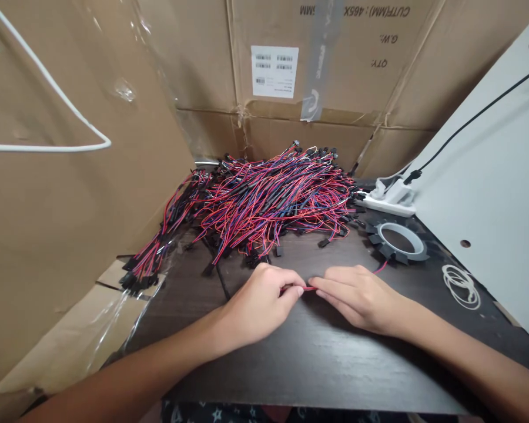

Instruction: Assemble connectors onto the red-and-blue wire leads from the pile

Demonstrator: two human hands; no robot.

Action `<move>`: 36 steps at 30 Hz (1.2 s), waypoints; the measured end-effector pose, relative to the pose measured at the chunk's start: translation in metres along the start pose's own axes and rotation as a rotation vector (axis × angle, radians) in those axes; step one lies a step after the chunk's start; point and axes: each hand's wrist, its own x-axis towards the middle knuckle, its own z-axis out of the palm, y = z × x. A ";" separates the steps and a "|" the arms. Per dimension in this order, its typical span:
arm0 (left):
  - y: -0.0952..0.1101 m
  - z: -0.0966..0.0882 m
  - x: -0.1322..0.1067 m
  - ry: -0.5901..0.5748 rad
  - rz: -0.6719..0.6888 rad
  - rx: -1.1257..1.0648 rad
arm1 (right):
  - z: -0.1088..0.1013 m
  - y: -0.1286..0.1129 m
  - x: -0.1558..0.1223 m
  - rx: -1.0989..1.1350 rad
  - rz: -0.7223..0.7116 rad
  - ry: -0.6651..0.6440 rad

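Between my two hands a short stretch of thin red wire harness (pixel 308 288) shows, held just above the dark tabletop. My left hand (pixel 264 299) pinches it between thumb and fingers. From the other side my right hand (pixel 357 296) grips the same wires, its fingertips close to the left thumb. A red and purple wire end comes out behind the right hand. Most of the harness is hidden by my fingers. Beyond my hands lies a large heap of red, blue and black wire harnesses (pixel 277 194) with black connectors.
A tape roll (pixel 417 249) with dark pieces stuck round its rim lies at right, near a coiled white cord (pixel 461 286). Behind it sits a white power strip (pixel 390 202). A separate harness bundle (pixel 152 258) lies at left. Cardboard (pixel 211 59) stands at back and left, a white panel (pixel 489 164) at right.
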 end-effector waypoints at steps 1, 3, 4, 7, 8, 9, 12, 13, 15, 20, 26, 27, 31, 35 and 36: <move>0.000 0.000 0.000 -0.006 0.002 -0.003 | 0.000 -0.001 0.000 -0.043 -0.017 0.003; 0.000 -0.001 -0.001 -0.017 0.009 -0.002 | -0.001 -0.002 0.000 -0.104 -0.042 0.009; 0.000 -0.001 -0.001 -0.019 0.016 -0.001 | -0.001 -0.002 0.001 -0.122 -0.049 0.011; 0.000 0.000 -0.001 -0.016 0.040 -0.006 | -0.001 -0.003 0.000 -0.154 -0.056 0.011; -0.001 0.000 -0.001 -0.017 0.047 -0.008 | -0.001 -0.003 0.000 -0.160 -0.059 0.011; -0.001 0.000 -0.001 -0.019 0.052 -0.008 | -0.001 -0.003 0.000 -0.165 -0.063 0.012; -0.001 0.000 -0.001 -0.024 0.055 0.002 | -0.002 -0.003 0.000 -0.186 -0.071 0.029; -0.001 0.000 -0.001 -0.023 0.056 0.005 | -0.002 -0.003 0.000 -0.195 -0.072 0.033; -0.001 0.000 -0.001 -0.022 0.061 0.005 | -0.002 -0.003 0.000 -0.208 -0.074 0.033; 0.000 0.000 0.000 -0.037 0.019 -0.015 | -0.002 -0.003 -0.001 -0.212 -0.081 0.016; -0.002 0.001 0.000 -0.085 -0.142 -0.132 | -0.004 -0.004 0.000 -0.211 -0.083 0.017; -0.003 0.002 0.000 -0.089 -0.175 -0.174 | -0.004 -0.004 0.000 -0.215 -0.081 0.014; 0.000 0.000 0.003 -0.117 -0.321 -0.398 | -0.006 -0.007 0.002 -0.237 -0.085 0.013; 0.006 -0.003 0.006 -0.143 -0.436 -0.534 | -0.005 -0.007 0.002 -0.237 -0.086 0.029; 0.007 -0.004 0.006 -0.137 -0.443 -0.546 | -0.004 -0.007 0.002 -0.231 -0.084 0.033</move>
